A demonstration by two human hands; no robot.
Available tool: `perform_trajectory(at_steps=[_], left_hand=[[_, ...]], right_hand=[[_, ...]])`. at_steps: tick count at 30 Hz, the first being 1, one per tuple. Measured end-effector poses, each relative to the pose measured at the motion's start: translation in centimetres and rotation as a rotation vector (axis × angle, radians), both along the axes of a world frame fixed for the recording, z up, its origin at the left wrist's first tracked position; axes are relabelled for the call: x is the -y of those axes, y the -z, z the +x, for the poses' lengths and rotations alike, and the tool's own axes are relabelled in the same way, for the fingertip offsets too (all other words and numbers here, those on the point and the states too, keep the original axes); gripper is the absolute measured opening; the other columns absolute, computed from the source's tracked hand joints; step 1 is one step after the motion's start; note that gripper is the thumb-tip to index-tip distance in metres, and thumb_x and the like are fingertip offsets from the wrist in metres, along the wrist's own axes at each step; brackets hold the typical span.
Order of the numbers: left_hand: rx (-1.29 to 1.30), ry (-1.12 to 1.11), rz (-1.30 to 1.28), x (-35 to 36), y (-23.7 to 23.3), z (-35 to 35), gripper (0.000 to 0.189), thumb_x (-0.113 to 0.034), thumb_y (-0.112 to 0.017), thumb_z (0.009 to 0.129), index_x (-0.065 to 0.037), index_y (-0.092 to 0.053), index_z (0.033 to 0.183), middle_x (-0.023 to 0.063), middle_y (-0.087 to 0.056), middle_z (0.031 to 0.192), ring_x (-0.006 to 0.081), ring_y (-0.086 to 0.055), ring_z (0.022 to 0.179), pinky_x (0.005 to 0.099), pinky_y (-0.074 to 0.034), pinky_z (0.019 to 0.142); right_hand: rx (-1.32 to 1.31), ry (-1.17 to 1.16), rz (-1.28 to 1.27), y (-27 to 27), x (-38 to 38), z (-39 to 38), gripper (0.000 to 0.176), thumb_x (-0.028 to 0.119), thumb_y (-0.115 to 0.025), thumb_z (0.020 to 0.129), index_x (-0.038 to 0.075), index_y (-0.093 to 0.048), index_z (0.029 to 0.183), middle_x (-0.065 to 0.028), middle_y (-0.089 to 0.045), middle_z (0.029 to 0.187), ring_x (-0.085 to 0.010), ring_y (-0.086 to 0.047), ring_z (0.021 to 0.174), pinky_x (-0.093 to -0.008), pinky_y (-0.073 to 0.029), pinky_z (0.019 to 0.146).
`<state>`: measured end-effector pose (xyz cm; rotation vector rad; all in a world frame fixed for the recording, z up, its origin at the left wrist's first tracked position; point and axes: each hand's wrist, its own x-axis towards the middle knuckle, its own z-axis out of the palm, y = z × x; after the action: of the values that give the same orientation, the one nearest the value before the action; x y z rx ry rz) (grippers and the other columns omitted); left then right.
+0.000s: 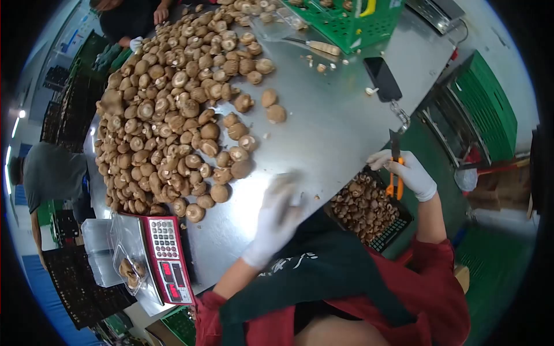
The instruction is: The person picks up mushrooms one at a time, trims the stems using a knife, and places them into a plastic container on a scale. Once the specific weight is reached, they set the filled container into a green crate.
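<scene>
"Head view: what's leftmost?"

"A heap of brown, round-capped mushrooms (173,104) at ten o'clock on the grey metal table (329,132); red-framed digital scale (167,248) at eight."

"Hands?"

"White-gloved left hand (277,218), near centre, blurred; opening and hold I can't tell. White-gloved right hand (413,175), three o'clock, curled around an orange-handled, dark-bladed cutter (395,183)."

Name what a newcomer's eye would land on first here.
First, the big heap of brown mushrooms covering the left and far parts of the metal table. Next, the orange-handled cutters in the right hand, off the table's right edge, and the red scale with glowing digits at near left. The left hand is a blur over the table.
</scene>
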<state>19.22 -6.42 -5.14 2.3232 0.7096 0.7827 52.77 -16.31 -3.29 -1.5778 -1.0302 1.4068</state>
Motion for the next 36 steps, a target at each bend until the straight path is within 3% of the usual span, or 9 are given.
perform_trajectory(at_steps=[2, 7, 11, 12, 13, 22, 25, 29, 36], left_hand=[[-0.221, -0.433, 0.311, -1.0, -0.8, -5.3, 0.051, 0.005, -0.060, 0.074, 0.003, -0.053, 0.125, 0.0214, -0.053, 0.129, 0.0374, -0.051, 0.123, 0.0456, -0.039, 0.107], [0.029, -1.119, 0.001, -1.2, 3.4, -17.2, 0.057, 0.004, -0.056, 0.084, 0.004, -0.041, 0.139, 0.0189, -0.039, 0.140, 0.0324, -0.041, 0.130, 0.0424, -0.034, 0.112], [-0.037, -1.061, 0.092, -3.0, 3.1, -14.9, 0.054, 0.003, -0.053, 0.087, 0.003, -0.041, 0.140, 0.0189, -0.042, 0.140, 0.0321, -0.042, 0.131, 0.0426, -0.034, 0.112], [0.390, -0.978, -0.174, -4.3, 3.0, -13.1, 0.054, 0.000, -0.052, 0.085, 0.004, -0.042, 0.137, 0.0199, -0.040, 0.142, 0.0342, -0.040, 0.133, 0.0443, -0.031, 0.114], [-0.054, -0.988, 0.043, -4.9, 3.3, -13.9, 0.054, 0.000, -0.053, 0.085, 0.003, -0.043, 0.138, 0.0206, -0.040, 0.143, 0.0361, -0.039, 0.135, 0.0456, -0.029, 0.115], [0.374, -0.730, -0.321, -11.4, 4.4, -7.9, 0.071, -0.004, -0.059, 0.080, 0.003, -0.035, 0.146, 0.0248, -0.031, 0.152, 0.0387, -0.024, 0.146, 0.0458, -0.022, 0.118], [-0.047, -0.576, -0.095, -11.6, 2.4, -5.6, 0.067, -0.005, -0.062, 0.079, 0.000, -0.042, 0.142, 0.0227, -0.034, 0.151, 0.0420, -0.024, 0.144, 0.0511, -0.018, 0.119], [0.055, -0.383, -0.272, -10.1, 1.6, -5.1, 0.064, -0.005, -0.060, 0.077, -0.001, -0.047, 0.139, 0.0201, -0.050, 0.140, 0.0374, -0.038, 0.138, 0.0520, -0.015, 0.120], [0.113, -0.514, 0.040, -14.2, -1.5, -7.2, 0.038, 0.004, -0.058, 0.082, 0.000, -0.063, 0.119, 0.0170, -0.064, 0.113, 0.0285, -0.063, 0.103, 0.0364, -0.049, 0.092]], right_hand=[[-0.090, -0.021, 0.128, 0.5, -4.0, -1.7, 0.029, 0.018, -0.052, 0.095, -0.003, -0.070, 0.106, -0.0104, -0.068, 0.118, -0.0156, -0.062, 0.105, -0.0317, -0.049, 0.092], [-0.167, 0.100, 0.223, 3.3, -17.4, -5.2, 0.037, 0.023, -0.047, 0.098, -0.002, -0.069, 0.114, -0.0106, -0.067, 0.122, -0.0173, -0.062, 0.107, -0.0311, -0.048, 0.094], [-0.303, 0.061, 0.288, 5.3, -25.9, -6.9, 0.037, 0.024, -0.048, 0.097, -0.001, -0.070, 0.112, -0.0111, -0.066, 0.125, -0.0203, -0.060, 0.115, -0.0301, -0.044, 0.099], [-0.298, -0.001, 0.304, 5.4, -27.6, -7.3, 0.036, 0.024, -0.049, 0.096, -0.001, -0.071, 0.111, -0.0120, -0.066, 0.125, -0.0210, -0.060, 0.116, -0.0300, -0.044, 0.100], [-0.297, -0.067, 0.319, 5.6, -29.0, -8.0, 0.036, 0.023, -0.049, 0.096, -0.002, -0.071, 0.110, -0.0128, -0.066, 0.126, -0.0218, -0.060, 0.117, -0.0299, -0.043, 0.101], [-0.198, -0.670, 0.217, 3.5, -34.0, -16.6, 0.034, 0.025, -0.054, 0.096, 0.002, -0.070, 0.114, -0.0117, -0.070, 0.116, -0.0185, -0.062, 0.106, -0.0315, -0.045, 0.099], [-0.173, -0.653, 0.119, 3.7, -33.1, -16.8, 0.033, 0.024, -0.054, 0.097, 0.000, -0.070, 0.114, -0.0100, -0.070, 0.114, -0.0172, -0.064, 0.102, -0.0302, -0.049, 0.093], [-0.161, -0.685, 0.102, 3.6, -30.5, -14.6, 0.031, 0.021, -0.055, 0.097, -0.004, -0.069, 0.110, -0.0132, -0.066, 0.123, -0.0175, -0.063, 0.106, -0.0323, -0.051, 0.088], [-0.342, -0.473, 0.106, 3.8, -26.6, -11.2, 0.035, 0.027, -0.052, 0.097, -0.002, -0.072, 0.101, -0.0162, -0.064, 0.127, -0.0213, -0.059, 0.112, -0.0339, -0.044, 0.099]])
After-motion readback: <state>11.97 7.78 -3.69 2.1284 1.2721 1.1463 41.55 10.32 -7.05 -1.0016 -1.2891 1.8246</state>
